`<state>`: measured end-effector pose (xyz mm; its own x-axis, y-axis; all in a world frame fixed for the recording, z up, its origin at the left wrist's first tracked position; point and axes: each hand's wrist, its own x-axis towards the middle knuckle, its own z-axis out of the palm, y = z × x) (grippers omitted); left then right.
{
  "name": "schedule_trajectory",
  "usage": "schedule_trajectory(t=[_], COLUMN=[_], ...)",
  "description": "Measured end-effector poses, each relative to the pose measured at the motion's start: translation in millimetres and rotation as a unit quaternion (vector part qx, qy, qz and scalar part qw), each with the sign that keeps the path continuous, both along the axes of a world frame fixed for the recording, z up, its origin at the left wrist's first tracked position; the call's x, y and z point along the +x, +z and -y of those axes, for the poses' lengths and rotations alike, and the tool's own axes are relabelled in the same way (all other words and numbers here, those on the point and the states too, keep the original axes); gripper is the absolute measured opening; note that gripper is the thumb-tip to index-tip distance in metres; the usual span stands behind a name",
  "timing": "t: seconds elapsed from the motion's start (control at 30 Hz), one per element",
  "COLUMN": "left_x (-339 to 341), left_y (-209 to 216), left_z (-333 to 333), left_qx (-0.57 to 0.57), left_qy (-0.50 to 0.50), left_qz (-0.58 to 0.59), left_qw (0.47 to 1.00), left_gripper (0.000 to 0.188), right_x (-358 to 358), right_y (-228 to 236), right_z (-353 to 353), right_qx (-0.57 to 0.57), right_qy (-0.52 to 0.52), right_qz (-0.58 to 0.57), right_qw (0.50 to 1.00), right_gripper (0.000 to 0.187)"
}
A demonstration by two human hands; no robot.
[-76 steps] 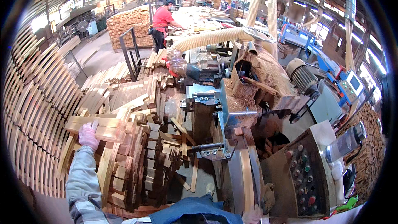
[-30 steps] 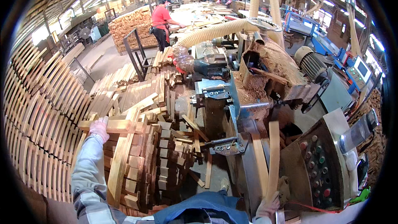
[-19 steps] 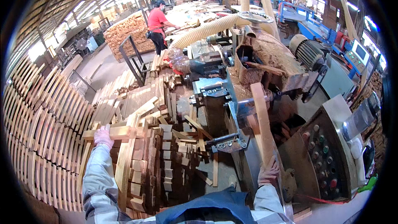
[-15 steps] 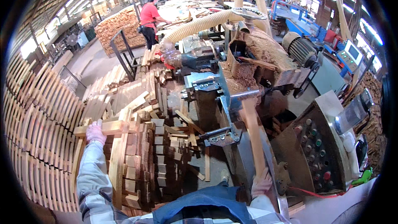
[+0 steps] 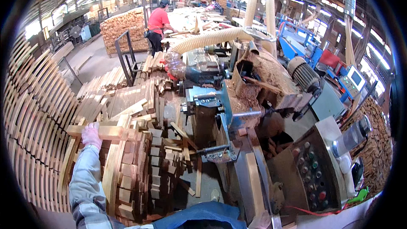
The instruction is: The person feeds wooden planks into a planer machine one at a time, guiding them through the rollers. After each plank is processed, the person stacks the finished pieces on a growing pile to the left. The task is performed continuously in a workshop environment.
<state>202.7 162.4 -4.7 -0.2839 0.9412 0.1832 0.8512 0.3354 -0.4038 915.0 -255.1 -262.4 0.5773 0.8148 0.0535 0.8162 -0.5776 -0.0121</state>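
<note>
Just ahead of the right hand (image 5: 260,221) lies a wooden strip (image 5: 255,180).

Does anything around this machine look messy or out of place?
Yes: wood shavings are heaped over the machine, with a wooden strip lying among them. To its left, thin sticks lie crisscrossed, untidy compared with the layered slats at far left.

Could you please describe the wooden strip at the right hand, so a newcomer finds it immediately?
Find the big, sawdust-covered machine in the middle. A metal track runs from it toward the person, with the pale strip lying along it. Unlike the piled wood on the left, this strip has the right hand at its near end.
</note>
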Motion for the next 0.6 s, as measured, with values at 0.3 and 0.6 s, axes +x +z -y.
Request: schedule_trajectory(t=[0.3, 0.6], left_x=[-4, -9], left_y=[1, -7], left_z=[1, -1], left_qx=[0.017, 0.022], left_qy=[-0.018, -0.038], left_qz=[0.025, -0.001], left_qw=[0.999, 0.999], left_gripper=[0.077, 0.076], right_x=[37, -36], right_y=[-48, -24], right_z=[-218, -248], right_qx=[0.08, 0.116], right_qy=[0.059, 0.151], right_qz=[0.055, -0.015], right_qw=[0.994, 0.982], right_gripper=[0.057, 0.066])
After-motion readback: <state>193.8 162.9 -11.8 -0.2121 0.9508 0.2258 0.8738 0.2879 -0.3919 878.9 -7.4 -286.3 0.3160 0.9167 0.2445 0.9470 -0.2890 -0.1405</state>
